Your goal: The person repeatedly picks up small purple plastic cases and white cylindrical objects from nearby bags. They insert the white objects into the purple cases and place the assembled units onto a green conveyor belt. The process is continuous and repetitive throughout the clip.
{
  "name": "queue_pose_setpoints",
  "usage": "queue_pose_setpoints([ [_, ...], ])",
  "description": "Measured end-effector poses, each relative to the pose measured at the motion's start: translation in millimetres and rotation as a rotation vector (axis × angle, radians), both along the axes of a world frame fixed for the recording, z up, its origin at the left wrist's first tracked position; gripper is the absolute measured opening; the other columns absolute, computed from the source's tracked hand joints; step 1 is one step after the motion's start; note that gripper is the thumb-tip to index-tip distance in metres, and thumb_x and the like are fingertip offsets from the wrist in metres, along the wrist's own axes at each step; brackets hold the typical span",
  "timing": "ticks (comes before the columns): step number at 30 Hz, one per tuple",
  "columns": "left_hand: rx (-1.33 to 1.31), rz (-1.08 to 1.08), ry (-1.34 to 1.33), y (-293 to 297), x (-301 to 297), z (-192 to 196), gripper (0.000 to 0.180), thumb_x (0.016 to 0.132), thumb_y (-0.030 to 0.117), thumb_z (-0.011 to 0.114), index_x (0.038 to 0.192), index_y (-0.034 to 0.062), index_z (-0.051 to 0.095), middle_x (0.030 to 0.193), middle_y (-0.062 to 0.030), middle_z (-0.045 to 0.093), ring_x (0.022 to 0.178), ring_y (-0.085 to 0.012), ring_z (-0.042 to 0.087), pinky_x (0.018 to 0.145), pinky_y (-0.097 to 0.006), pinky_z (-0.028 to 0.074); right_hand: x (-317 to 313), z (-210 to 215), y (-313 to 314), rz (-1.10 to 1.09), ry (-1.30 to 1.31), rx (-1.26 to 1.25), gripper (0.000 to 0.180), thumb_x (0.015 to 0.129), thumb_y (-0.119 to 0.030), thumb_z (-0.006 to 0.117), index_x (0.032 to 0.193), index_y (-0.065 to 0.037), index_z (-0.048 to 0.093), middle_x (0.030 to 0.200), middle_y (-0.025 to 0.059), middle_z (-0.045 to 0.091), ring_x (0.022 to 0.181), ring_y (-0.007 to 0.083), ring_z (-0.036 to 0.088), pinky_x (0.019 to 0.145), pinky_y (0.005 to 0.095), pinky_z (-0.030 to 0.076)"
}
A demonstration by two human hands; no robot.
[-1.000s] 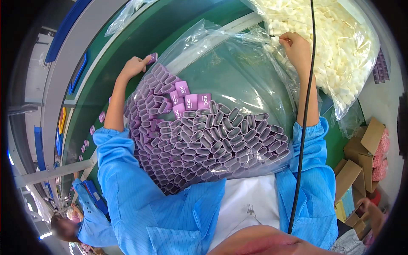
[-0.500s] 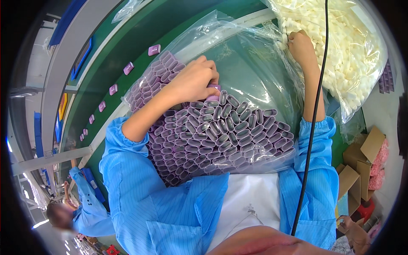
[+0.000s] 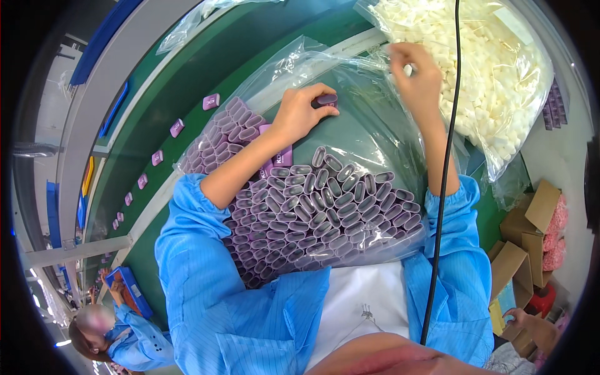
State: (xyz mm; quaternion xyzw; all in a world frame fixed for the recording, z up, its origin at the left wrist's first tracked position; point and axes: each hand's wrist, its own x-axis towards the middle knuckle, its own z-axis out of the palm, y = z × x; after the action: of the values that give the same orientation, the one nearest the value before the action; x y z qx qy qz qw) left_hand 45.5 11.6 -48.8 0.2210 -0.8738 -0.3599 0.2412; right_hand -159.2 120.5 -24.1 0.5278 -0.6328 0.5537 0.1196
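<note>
- Left hand [image 3: 299, 115]: fingers clamped on purple oval shell [image 3: 325, 99]; keep grip firm.
- Right hand [image 3: 417, 80], 1 o'clock: fingertips pinched on white insert [image 3: 407, 69]; lift cleanly from white parts bag [image 3: 500, 87].
- Purple shell bag [image 3: 325, 206], 6 o'clock: keep steady.

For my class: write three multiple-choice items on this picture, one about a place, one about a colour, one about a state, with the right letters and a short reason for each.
1. Where is the bag of white pieces?
A. upper right, by the right hand
B. lower left, on the floor
C. on the person's lap

2. What colour are the oval shells in the clear bag?
A. yellow
B. purple
C. black

3. What is the left hand doing?
A. lying flat and empty
B. pinching one purple shell
C. gripping the black cable

Answers:
1 A: the white pieces lie at the upper right, where the right hand reaches.
2 B: the packed shells are purple with hollow middles.
3 B: a single shell sits between the left fingertips.
</note>
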Motion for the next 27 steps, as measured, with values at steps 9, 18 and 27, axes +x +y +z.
queue_pose_setpoints([
  [9,0.091,0.083,-0.071,-3.4,2.2,-10.7,0.034,0.061,0.029,0.085,0.084,0.0070,0.073,0.078,-0.0081,0.064,0.066,-0.0185,0.059,0.062,-0.030,0.046,52.0,-25.7,-13.0,0.553,0.117,0.188,0.020,0.071,0.005,0.066,0.089,-0.003,0.068,0.087,0.0068,0.062,0.083,0.0226,0.060,0.069,0.0322,0.051],
  [18,0.118,0.064,-0.060,-3.7,1.8,-11.2,0.033,0.061,0.029,0.084,0.085,0.0081,0.073,0.079,-0.0081,0.063,0.067,-0.0187,0.059,0.063,-0.032,0.047,58.6,-18.0,-22.0,0.543,-0.020,0.347,0.013,0.073,-0.002,0.070,0.086,-0.002,0.066,0.082,0.0076,0.061,0.074,0.0241,0.059,0.067,0.0336,0.050],
  [27,0.126,0.058,-0.124,-3.5,2.5,-8.6,0.027,0.066,0.023,0.083,0.084,0.0061,0.072,0.081,-0.0023,0.063,0.068,-0.0106,0.058,0.062,-0.027,0.046,46.3,-31.8,-10.7,0.567,0.312,0.179,0.015,0.074,-0.001,0.067,0.089,-0.002,0.064,0.088,0.0093,0.060,0.081,0.0264,0.059,0.070,0.0353,0.050],
])
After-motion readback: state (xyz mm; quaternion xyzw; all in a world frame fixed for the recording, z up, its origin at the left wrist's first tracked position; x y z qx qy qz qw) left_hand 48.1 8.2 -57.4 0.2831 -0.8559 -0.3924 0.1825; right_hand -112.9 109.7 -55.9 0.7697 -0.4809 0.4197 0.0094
